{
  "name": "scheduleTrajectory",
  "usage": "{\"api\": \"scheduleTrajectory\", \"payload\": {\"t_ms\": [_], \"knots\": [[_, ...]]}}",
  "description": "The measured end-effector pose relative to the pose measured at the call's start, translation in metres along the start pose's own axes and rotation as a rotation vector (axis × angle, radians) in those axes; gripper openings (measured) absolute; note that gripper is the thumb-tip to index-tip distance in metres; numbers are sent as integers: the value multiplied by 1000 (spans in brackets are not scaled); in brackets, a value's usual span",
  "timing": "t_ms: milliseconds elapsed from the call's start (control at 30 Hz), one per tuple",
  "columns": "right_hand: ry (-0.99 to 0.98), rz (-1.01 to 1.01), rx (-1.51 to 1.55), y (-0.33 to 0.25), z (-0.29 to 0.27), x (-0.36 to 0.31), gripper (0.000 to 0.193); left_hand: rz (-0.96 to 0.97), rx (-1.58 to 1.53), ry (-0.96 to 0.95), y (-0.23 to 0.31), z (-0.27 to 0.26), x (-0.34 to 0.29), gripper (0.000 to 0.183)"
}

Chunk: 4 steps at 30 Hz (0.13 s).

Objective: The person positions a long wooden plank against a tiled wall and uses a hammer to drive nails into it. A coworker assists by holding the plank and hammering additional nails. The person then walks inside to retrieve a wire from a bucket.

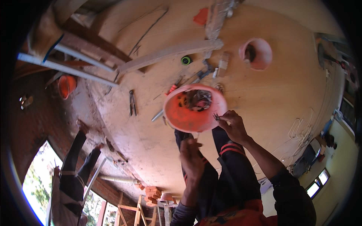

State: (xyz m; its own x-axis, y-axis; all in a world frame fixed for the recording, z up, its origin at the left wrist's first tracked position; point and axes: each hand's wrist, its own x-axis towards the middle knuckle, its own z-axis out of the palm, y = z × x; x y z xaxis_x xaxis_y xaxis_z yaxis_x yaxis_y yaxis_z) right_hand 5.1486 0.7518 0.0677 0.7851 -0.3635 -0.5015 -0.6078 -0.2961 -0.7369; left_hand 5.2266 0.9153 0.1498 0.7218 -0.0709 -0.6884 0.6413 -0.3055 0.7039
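Note:
A pink-orange plastic bucket (181,118) stands before my legs, its mouth facing up at me. Inside it lies a heap of thin metal pieces (200,100) that look like nails. At the bucket's right rim, my right hand (234,127) pinches a small bunch of dark nails (216,116) between thumb and fingertips. My left hand (191,160) is raised just below the near rim, apart from the bucket. Motion smears its fingers, so whether it holds anything is unclear.
Beyond the bucket lie a hammer (205,71), a green-and-black tape measure (186,60) and a wooden beam (169,55). Pincers (132,103) rest to the left. Another pink bucket (264,54) is at the far right. Another person's legs (71,158) show at left.

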Motion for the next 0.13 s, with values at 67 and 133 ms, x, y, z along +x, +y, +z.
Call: {"api": "scheduleTrajectory", "payload": {"t_ms": [67, 133], "knots": [[86, 51, 82, 10, -25, 5, 26, 55, -19, 27, -13, -10, 12, 24], [126, 181, -4, 27, -61, 21, 27, 55, -28, 63, -28, -23, 22, 31]]}}
